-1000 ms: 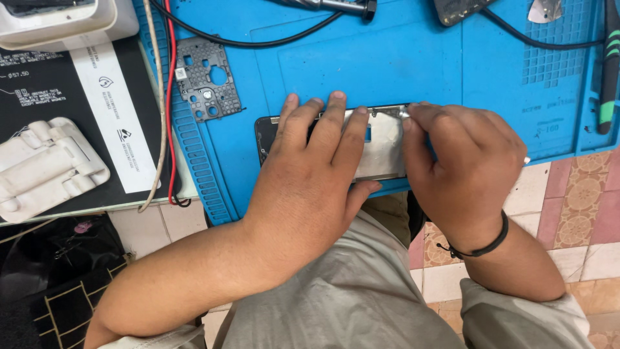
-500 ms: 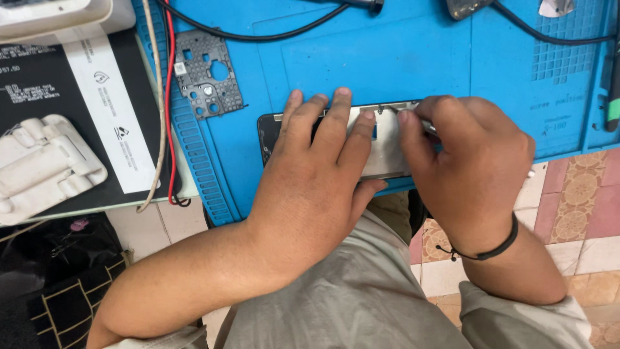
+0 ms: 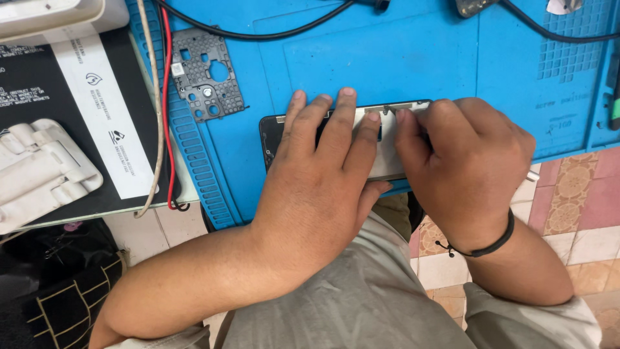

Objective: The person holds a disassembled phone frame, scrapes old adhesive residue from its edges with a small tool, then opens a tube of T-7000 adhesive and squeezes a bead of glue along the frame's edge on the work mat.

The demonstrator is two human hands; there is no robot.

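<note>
**Inspector:** Lighting?
**Assistant:** Bright and even from above; the blue mat [image 3: 413, 58] reads saturated, without blown-out glare.
**Inspector:** Shadows?
**Assistant:** Soft and short, under the left hand [image 3: 323, 174] and right hand [image 3: 465, 161].
**Inspector:** Sharpness?
**Assistant:** Crisp across the centre, no motion blur. The dark bag [image 3: 58, 278] at lower left sits dim, detail lost. Slight wide-angle stretch at edges.

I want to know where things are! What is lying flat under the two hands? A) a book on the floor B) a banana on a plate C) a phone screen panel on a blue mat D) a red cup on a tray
C: both the left hand and the right hand press on a flat phone screen panel lying on the blue mat.
</note>
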